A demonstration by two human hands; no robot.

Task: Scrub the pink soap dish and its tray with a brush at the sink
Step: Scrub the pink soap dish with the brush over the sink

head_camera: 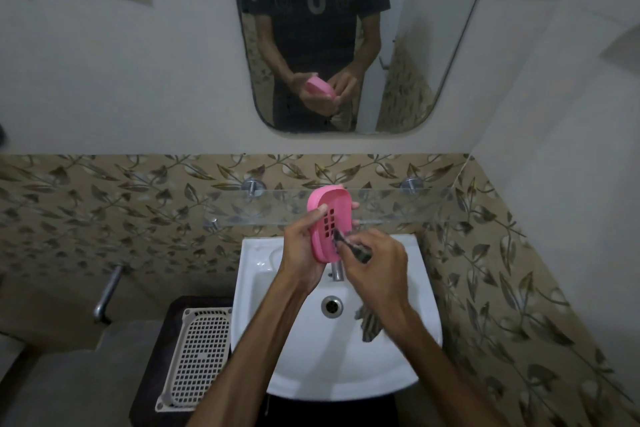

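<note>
Pink slotted soap dish (329, 222) tilted upright in gripping left hand (300, 246) — dark brush (349, 246) pinched in right hand (375, 262).

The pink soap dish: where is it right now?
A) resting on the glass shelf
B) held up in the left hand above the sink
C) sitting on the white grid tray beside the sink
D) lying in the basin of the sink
B: the left hand grips the pink soap dish upright over the white sink, in front of the glass shelf, while the right hand works a dark brush against its slotted face.
</note>
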